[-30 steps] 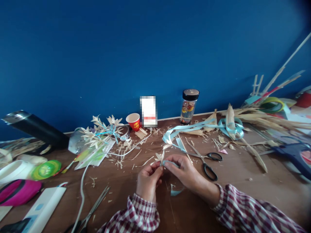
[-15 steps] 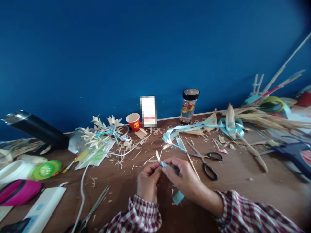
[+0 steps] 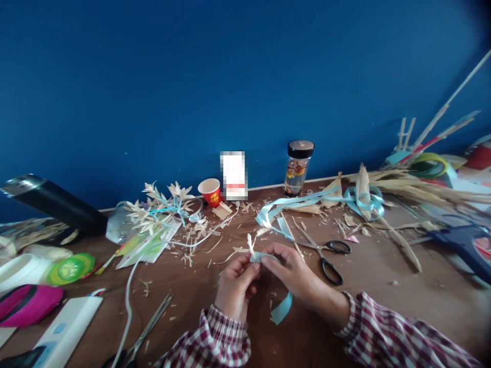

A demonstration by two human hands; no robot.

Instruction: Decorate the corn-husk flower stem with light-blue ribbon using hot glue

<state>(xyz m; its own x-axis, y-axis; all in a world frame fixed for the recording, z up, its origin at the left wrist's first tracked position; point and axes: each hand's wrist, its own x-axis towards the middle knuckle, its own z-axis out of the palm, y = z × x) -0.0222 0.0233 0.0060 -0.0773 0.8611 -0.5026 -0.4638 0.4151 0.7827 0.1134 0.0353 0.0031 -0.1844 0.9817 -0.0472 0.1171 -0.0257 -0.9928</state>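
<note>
Between the thumb and fingers of my left hand (image 3: 238,283) is a small pale husk flower (image 3: 250,245), its petals pointing up and left. A strip of light blue ribbon (image 3: 259,256) runs from the flower's base to my right hand (image 3: 289,271), which pinches it between thumb and finger. The ribbon's loose end (image 3: 283,309) hangs below my right palm. Any stem under the flower is hidden by my left fingers. Just right of my right hand, black-handled scissors (image 3: 326,250) lie partly spread on the brown table.
Finished-looking husk flowers (image 3: 163,207) on blue stems lie at left behind a white cable (image 3: 130,291). More scissors (image 3: 149,327) rest near the front. A red paper cup (image 3: 210,193), glass bottle (image 3: 297,168), blue ribbon (image 3: 286,202) and husks stand or lie behind; a glue gun (image 3: 464,245) is right.
My right hand has drawn slightly away from my left, and a longer flat stretch of ribbon now shows between them. The flower stays in my left fingers.
</note>
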